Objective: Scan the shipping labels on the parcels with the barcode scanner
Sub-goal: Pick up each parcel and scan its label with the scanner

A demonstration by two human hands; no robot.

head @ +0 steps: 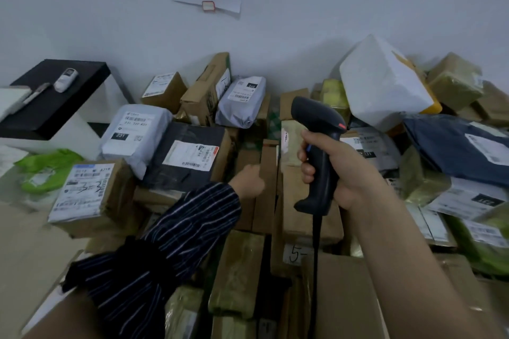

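The right hand grips the barcode scanner above heaped parcels; left of it, beside a black parcel, the left hand's fingers are hidden.

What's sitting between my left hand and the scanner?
Head view: a narrow brown cardboard parcel lies between the left hand and the barcode scanner held in the right hand.

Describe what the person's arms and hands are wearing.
The left arm wears a dark sleeve with thin pale stripes crossed into a loose check, bunched in folds and ending in a cuff at the wrist. The left hand is bare, ungloved. The right forearm is uncovered, with no sleeve in view, and the right hand is bare too; no watch or ring shows.
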